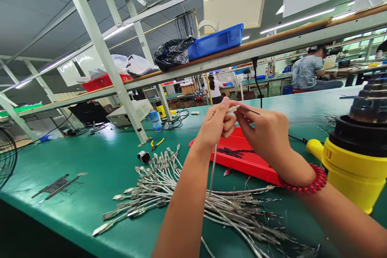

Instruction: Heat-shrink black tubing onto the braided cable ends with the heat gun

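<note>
A: Status on the cable work?

B: 1 cable (212,169) in hand, raised above the red tray (242,161). Left hand (215,125) pinches its upper end, fingers closed around it. Right hand (266,137) pinches a thin dark sleeve or tie (248,109) at that same tip, fingertips of both hands nearly touching. The rest of the cable hangs straight down from the left hand to the worktop (99,161).

A: How much done?

B: My read: early to mid batch. The cable bundle (181,193) lies fanned out left of and in front of the red tray, dozens of pieces. I can't tell which are finished and which are untouched; no separate done pile shows. The tray holds a small heap of thin black strips (232,152), so supply remains.

A: What does the cable look like?

B: Silver-grey, braided or shiny jacket, thin, flexible enough to hang limp. Bundle ends carry small metal terminals, pointing away to the left of the tray. The tip in the hands is pale; detail is too small to read.

A: Anything else close by?

B: Yellow-handled pliers (157,143) and a small black part (144,156) beyond the bundle, left of the tray. A yellow and black machine (356,157) right of the tray. Red bead bracelet (305,185) on the right wrist. Other people sit at benches far behind.
</note>
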The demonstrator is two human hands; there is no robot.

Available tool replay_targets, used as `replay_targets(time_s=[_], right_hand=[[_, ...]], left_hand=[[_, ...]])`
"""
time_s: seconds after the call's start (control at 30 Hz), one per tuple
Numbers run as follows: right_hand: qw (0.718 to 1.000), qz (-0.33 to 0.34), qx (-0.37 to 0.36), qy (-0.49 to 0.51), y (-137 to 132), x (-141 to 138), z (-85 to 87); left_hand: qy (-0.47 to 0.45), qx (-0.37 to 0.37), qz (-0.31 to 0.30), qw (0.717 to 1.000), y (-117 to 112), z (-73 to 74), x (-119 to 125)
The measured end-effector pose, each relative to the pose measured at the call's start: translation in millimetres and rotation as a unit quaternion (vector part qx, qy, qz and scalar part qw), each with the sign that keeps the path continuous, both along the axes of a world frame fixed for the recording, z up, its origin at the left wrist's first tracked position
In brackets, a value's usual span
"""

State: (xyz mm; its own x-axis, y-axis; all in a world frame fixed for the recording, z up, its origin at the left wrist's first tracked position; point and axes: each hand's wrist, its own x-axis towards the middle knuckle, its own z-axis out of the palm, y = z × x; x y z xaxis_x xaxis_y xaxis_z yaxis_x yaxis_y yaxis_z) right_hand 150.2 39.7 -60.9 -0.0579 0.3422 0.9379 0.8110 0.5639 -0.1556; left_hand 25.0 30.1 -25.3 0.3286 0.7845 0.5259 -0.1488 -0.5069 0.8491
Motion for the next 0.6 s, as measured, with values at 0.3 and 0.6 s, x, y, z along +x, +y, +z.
replay_targets(time_s=[0.3,0.6], right_hand=[[0.908,0.336,-0.117,0.223,-8.6,2.7,14.9],[0.783,0.479,-0.089,0.387,-12.0,1.2,20.1]], left_hand=[[-0.051,0.073,0.081,0.993,-0.5,0.4,8.4],[0.065,0.095,0.006,0.993,-11.0,2.6,-1.7]])
